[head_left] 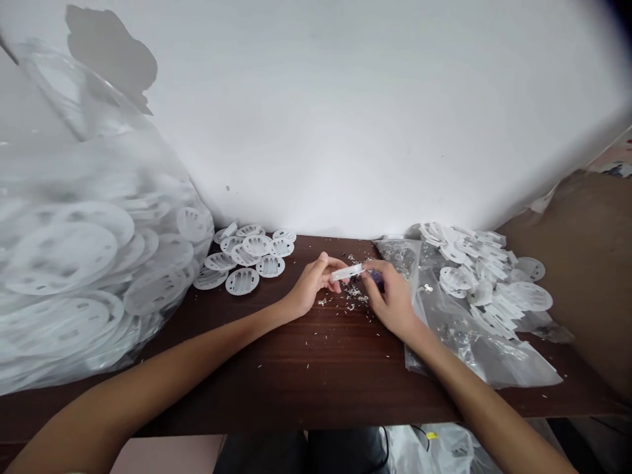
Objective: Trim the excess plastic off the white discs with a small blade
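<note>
Head-worn view, facing forward and down

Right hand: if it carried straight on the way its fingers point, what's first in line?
The white strip, right at the fingertips of the right hand. The left hand lies just beyond it, though depth is hard to judge here.

"Where can your hands pass?"

"Toward me, over the wooden surface; only small scraps lie there."

"Sideways?"

"My left hand meets white slotted discs, then a big clear bag of discs. My right hand, holding the white strip with the left, is at a clear plastic bag under heaped white pieces."

"Ahead?"

"A white wall."
</note>
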Demonstrator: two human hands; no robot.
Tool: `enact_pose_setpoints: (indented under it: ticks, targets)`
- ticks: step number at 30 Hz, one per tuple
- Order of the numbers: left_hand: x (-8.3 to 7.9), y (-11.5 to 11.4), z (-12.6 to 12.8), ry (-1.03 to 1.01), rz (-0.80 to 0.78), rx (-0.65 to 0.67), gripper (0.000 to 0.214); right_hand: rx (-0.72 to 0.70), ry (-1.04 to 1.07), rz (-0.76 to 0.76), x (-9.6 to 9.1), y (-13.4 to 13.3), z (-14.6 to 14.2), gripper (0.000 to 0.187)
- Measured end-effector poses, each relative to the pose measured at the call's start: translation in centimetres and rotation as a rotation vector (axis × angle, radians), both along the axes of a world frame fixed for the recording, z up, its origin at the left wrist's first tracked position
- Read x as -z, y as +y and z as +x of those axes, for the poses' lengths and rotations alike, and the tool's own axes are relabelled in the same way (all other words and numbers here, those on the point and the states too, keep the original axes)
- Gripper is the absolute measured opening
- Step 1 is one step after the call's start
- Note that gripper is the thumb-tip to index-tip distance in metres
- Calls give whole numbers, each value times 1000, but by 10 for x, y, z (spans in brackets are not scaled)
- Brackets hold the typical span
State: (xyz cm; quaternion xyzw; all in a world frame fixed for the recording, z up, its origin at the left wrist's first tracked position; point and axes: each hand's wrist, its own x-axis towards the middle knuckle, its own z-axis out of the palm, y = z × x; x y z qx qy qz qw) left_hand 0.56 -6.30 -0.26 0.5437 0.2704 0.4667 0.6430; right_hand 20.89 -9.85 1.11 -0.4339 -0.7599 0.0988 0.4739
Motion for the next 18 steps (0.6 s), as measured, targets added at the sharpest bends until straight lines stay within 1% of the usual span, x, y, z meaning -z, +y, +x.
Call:
enact_pose_setpoints:
  ticks: [1, 3, 5, 7, 8, 10, 12, 14, 16, 18]
  targets:
    - [-1, 0, 0, 5, 6, 33, 66, 26, -150, 92, 1, 1, 4, 18]
    - [-2, -1, -1, 3, -10, 53, 57, 65, -385, 184, 2, 0, 10, 31]
    - [-2, 0, -2, -26, -66, 10, 50, 106, -536, 189, 2, -1, 12, 39]
    - [-3, 1, -5, -67, -132, -41, 53, 124, -628, 151, 2, -2, 12, 43]
    - [-3, 2, -6, -79, -162, -46, 55, 127, -656, 125, 2, -2, 11, 45]
    - [-4, 3, -9, -73, -198, -12, 56, 132, -687, 80, 3, -1, 10, 48]
    - [-5, 4, -10, -41, -202, 44, 54, 131, -700, 47, 2, 0, 11, 50]
    - [-5, 4, -10, -24, -188, 64, 49, 119, -700, 26, 2, 2, 12, 49]
    - [-5, 4, -9, -44, -181, 26, 46, 99, -680, 10, 2, 3, 11, 44]
    - [-5, 3, -7, -72, -181, -40, 45, 86, -626, -8, 2, 3, 9, 36]
